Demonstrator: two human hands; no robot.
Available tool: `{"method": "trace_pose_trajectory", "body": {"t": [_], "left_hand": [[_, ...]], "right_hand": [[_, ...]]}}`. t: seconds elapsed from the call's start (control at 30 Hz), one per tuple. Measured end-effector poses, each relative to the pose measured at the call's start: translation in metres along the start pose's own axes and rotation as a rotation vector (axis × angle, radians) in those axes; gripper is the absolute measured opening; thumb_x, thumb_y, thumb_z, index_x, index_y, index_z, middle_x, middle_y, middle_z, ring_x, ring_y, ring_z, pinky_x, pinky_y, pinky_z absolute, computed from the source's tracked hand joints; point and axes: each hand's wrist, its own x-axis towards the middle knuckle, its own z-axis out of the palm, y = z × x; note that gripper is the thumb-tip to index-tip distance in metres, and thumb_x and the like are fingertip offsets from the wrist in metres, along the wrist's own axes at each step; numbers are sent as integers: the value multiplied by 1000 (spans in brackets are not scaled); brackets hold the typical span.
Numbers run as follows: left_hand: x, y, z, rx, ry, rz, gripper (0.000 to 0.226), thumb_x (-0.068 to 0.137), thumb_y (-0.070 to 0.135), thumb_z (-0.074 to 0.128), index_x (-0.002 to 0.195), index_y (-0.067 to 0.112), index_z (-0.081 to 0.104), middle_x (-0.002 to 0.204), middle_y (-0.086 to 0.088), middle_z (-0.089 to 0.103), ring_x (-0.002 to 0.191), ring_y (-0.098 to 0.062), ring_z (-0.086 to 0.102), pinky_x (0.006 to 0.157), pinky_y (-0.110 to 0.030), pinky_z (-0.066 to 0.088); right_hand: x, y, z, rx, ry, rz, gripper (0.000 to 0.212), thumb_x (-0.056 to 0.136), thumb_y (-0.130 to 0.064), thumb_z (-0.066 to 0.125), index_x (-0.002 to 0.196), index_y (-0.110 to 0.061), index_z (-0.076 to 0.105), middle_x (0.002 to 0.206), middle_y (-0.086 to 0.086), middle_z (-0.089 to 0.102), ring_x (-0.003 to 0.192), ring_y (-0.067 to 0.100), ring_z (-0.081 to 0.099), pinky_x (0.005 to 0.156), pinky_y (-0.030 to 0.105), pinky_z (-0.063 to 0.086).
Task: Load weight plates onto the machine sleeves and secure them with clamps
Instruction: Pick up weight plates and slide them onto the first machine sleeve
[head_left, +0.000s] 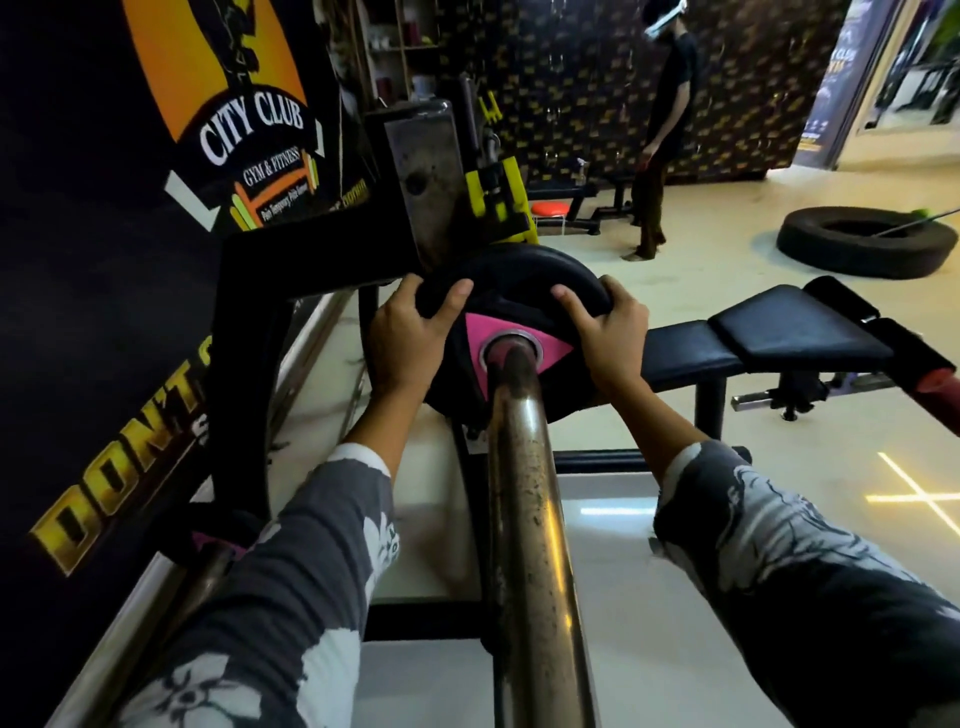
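A black weight plate (514, 280) with a pink triangle around its metal hub sits on the worn steel sleeve (530, 509), which runs from the bottom of the view up through the plate's hole. My left hand (410, 332) grips the plate's left rim, fingers curled over the edge. My right hand (605, 332) holds the right rim the same way. The plate is far along the sleeve, close to the black machine frame (244, 364). No clamp is visible.
A black padded bench (769, 338) stands to the right. A large tyre (862, 241) lies on the floor beyond it. A person (662, 130) stands at the back. A dark banner wall (104, 234) is on the left, and a yellow machine (493, 197) behind the plate.
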Motion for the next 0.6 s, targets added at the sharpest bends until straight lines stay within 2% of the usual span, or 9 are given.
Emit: {"method": "trace_pose_trajectory", "body": {"t": [0.1,0.17,0.27,0.4,0.6], "left_hand": [[-14,12,-18,78,-47,100,52,87,55,50,111,10,57,109,-12,65,105,-30,58,82,-36,44],[-32,19,-34,116,-65,208,48,90,41,54,122,5,54,121,-15,60,115,-30,54,92,-39,44],[-71,27,-64,173,-132,275,46,92,34,54,126,3,52,125,-17,58,118,-32,53,98,-42,41],[-128,38,-98,175,-282,280,46,92,34,54,127,4,51,125,-15,59,117,-30,54,97,-40,41],[-208,58,-147,104,-359,292,37,95,29,49,123,5,54,122,-15,61,114,-30,56,96,-38,42]], "right_hand": [[-15,-9,-9,-47,-57,-53,43,83,-46,61,110,-14,53,101,1,59,91,10,55,76,20,44],[-38,-15,-18,-97,-58,-110,49,87,-39,59,125,-13,43,122,7,50,107,8,45,86,15,36],[-92,-28,-36,-171,-95,-133,46,90,-31,54,129,-11,40,131,12,44,119,19,44,97,26,37],[-161,-47,-68,-322,-236,-54,47,93,-36,49,130,-7,44,133,14,46,123,27,44,104,39,38],[-249,-82,-120,-409,-270,-3,53,92,-46,44,131,-11,44,135,9,46,126,23,41,106,36,34]]}}
